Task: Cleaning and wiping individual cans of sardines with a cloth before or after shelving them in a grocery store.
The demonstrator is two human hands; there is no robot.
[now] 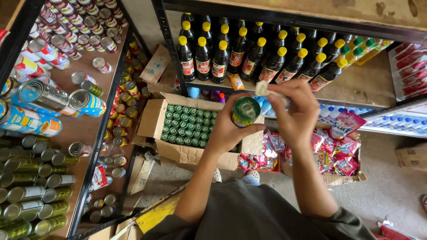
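The left hand (231, 131) holds a small green can (245, 111) upright at chest height, its fingers wrapped round the can's body so that the silvery lid faces the camera. Just above and to the right, the right hand (296, 111) has its fingers pinched together on a crumpled pale cloth (265, 90), which sits touching or just beside the can's top rim — I cannot tell which.

Judging by this, the step in hand looks like wiping the can's lid, with the can steadied in one hand and the rag worked by the other. The next move would call for a firm hold on the can so it does not twist, and a light sweep of the cloth across the lid and round the rim.

Below the hands an open cardboard box (151, 120) stands on the floor, packed with rows of matching green-topped cans. Dark bottles with yellow caps (220, 58) fill the shelf behind — and to the left another shelf (84, 129) carries tins lying on their sides.
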